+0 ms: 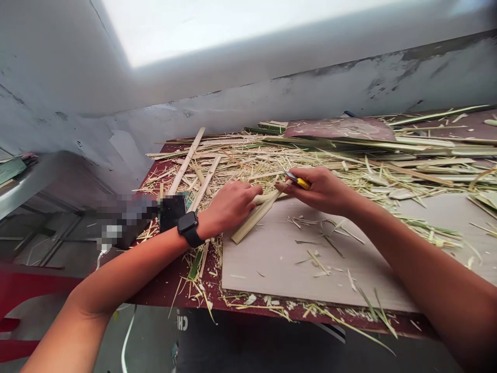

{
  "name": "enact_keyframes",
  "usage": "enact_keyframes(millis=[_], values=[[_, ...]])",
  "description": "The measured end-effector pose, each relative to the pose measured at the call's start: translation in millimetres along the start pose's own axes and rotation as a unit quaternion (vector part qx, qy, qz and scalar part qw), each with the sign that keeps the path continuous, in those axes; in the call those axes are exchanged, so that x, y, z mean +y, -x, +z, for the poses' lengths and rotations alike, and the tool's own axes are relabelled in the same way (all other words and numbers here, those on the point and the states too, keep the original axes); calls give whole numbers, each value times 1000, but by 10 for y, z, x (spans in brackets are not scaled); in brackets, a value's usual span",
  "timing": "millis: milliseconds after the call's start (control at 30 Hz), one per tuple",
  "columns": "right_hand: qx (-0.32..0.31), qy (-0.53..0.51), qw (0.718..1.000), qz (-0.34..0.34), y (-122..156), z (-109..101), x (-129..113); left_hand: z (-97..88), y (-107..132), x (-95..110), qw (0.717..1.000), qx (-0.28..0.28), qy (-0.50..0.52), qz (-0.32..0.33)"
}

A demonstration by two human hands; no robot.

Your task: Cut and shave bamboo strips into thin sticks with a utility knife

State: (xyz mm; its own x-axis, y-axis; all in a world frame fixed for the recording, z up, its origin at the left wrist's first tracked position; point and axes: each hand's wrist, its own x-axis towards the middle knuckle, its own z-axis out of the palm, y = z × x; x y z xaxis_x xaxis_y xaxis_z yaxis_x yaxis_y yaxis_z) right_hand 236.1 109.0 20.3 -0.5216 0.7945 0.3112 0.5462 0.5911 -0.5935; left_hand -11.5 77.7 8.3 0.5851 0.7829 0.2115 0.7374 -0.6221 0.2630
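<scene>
My left hand [232, 203], with a black watch [189, 228] on its wrist, is closed over the upper part of a pale bamboo strip [251, 221] that lies slanted on a light board [310, 269]. My right hand [322, 189] grips a yellow-handled knife [298, 181], its blade resting at the strip's top end. Both hands meet at that end, just beyond the board's far edge.
A dark red table [171, 290] carries heaps of bamboo strips and shavings [349, 155], thickest at the back and right. A grey wall [233, 103] rises right behind. A black object [172, 210] sits left of my left wrist. The table's near edge drops off below.
</scene>
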Motion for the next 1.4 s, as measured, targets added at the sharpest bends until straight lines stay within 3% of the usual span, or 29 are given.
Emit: enact_keyframes(millis=[233,433,600,767,933,1033,1233,1400], values=[[38,1,999,4,14,-32,-18,-11,-23,-17,989,58,131,-24],[123,-3,991,45,24,-106,3,38,-44,-1,953,77,287,-56],[192,-69,973,103,12,-168,76,116,-76,-15,907,48,411,-75],[218,-177,950,139,-14,-188,92,116,-77,4,860,2,497,-113],[251,-218,933,139,-36,-190,82,99,-58,35,779,-56,602,-167],[264,-213,930,142,-35,-199,92,118,-70,50,728,-61,656,-188],[263,-156,941,144,2,-208,93,157,-113,80,665,-42,711,-224],[259,-87,953,130,17,-205,69,166,-107,110,652,-24,724,-226]])
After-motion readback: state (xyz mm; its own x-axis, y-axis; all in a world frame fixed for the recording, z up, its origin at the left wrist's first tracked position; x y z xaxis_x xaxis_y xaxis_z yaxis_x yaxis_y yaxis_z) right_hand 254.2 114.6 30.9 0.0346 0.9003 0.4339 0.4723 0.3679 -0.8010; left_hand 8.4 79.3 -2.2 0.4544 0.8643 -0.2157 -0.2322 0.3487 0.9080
